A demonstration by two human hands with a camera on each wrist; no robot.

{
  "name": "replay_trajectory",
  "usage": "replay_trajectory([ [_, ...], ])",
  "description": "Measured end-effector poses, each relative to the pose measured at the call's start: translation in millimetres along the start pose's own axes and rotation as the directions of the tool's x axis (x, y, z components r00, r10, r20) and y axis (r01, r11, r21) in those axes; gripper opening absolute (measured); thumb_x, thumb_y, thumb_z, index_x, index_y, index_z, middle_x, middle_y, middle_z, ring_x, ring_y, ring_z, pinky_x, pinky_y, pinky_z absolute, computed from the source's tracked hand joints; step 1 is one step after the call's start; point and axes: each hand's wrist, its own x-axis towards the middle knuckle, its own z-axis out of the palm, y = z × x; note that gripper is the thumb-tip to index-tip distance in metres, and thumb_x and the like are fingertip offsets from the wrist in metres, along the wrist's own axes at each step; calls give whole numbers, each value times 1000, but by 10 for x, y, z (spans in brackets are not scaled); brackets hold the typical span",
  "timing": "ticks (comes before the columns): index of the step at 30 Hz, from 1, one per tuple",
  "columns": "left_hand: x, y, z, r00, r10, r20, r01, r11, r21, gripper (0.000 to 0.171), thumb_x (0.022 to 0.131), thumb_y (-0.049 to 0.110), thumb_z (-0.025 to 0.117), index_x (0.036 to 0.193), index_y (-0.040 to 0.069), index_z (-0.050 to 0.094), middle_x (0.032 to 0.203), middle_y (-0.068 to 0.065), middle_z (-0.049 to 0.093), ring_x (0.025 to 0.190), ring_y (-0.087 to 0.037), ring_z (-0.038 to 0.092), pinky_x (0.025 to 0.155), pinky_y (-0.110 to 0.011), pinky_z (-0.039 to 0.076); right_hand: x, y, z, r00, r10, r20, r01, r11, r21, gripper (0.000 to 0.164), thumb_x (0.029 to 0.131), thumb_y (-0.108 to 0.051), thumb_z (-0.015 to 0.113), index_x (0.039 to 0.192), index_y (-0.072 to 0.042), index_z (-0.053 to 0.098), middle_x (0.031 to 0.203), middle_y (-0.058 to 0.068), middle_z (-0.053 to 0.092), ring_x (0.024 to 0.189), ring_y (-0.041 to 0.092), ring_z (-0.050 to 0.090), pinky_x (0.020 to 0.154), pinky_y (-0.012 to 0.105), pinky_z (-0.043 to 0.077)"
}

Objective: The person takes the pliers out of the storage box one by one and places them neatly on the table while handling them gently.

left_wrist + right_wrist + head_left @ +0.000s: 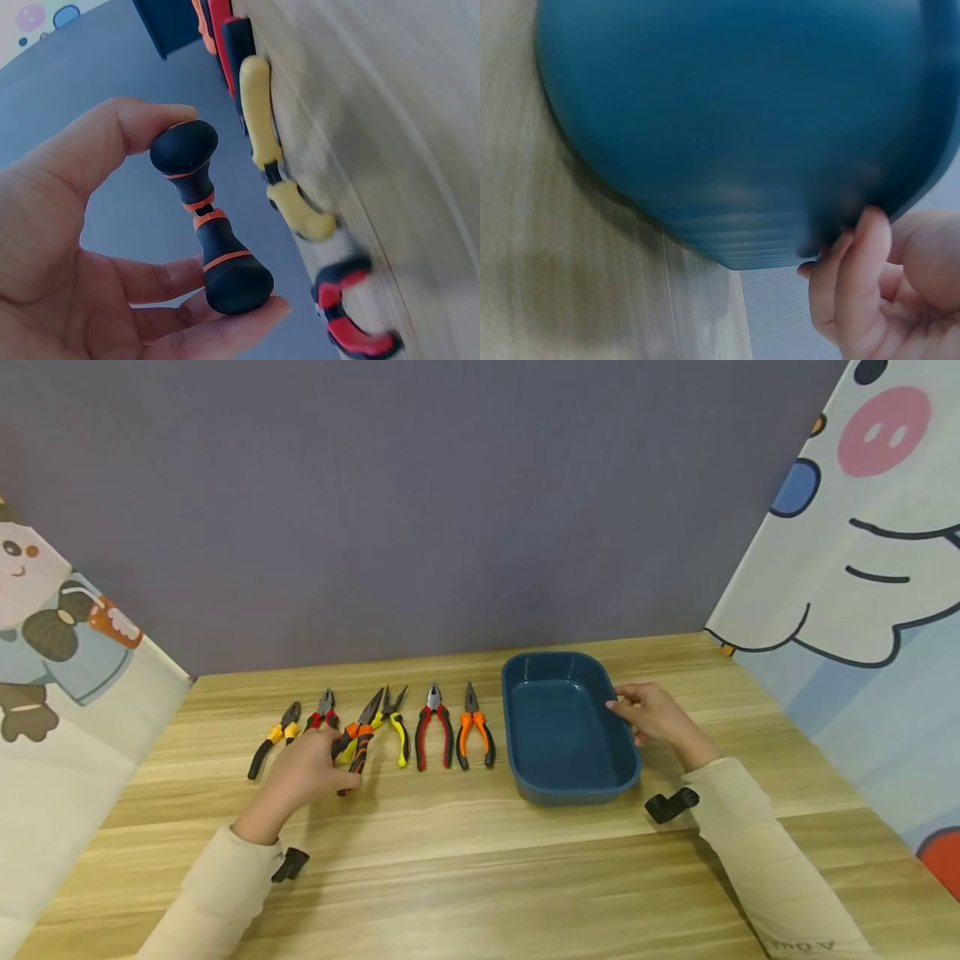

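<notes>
My left hand (303, 768) holds a pair of needle-nose pliers (363, 732) with black and orange handles, thumb on one handle and fingers round the other. In the left wrist view the two handle ends (238, 281) face the camera, raised off the table. Below and beside that hand lie pliers with yellow handles (402, 743) and pliers with red and black handles (326, 710), the latter partly hidden by it. My right hand (660, 718) pinches the right rim of a blue plastic bin (570, 727); in the right wrist view its fingers press the outer wall.
More pliers lie in a row: yellow-black ones (275, 739) at far left, red-black ones (434, 727) and orange-black ones (475, 727) left of the bin. A grey wall panel (450, 510) stands behind the wooden table (450, 877). Printed cartoon sheets hang at both sides.
</notes>
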Motion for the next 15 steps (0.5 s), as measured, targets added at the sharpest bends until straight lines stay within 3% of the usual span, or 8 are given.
replay_trajectory([
  [2,-18,-56,-17,1000,-11,-4,11,1000,-3,76,72,29,77,127,-13,48,77,-11,59,48,-13,36,47,-29,32,6,1,11,1000,9,5,-9,1000,2,37,96,-13,54,123,12,53,82,12,55,44,16,51,43,36,50],
  [5,-43,-139,-49,1000,-23,-12,23,1000,-6,75,72,29,77,127,-13,48,53,1,41,43,-11,29,43,-27,28,17,10,20,1000,20,5,-20,1000,-2,36,96,-13,53,123,11,53,81,11,55,44,17,51,44,36,50],
  [7,-66,-194,-75,1000,-21,-18,21,1000,-8,75,72,29,76,127,-14,48,49,4,38,44,-11,30,44,-27,28,21,13,21,1000,23,6,-23,1000,-3,35,96,-12,53,123,10,53,81,11,55,44,18,52,44,37,50],
  [10,-105,-287,-117,999,-12,-36,12,1000,7,73,72,29,76,123,-16,49,56,0,46,49,-14,37,48,-30,32,25,22,20,1000,19,9,-19,1000,-3,35,96,-12,53,123,10,53,81,11,55,43,19,52,44,37,50],
  [15,-166,-442,-190,998,-21,-52,23,999,47,75,70,33,77,119,-18,51,87,-20,60,66,-24,51,59,-39,44,26,34,10,1000,11,9,-10,1000,-13,36,97,-13,52,124,11,52,80,11,56,43,18,51,43,36,49],
])
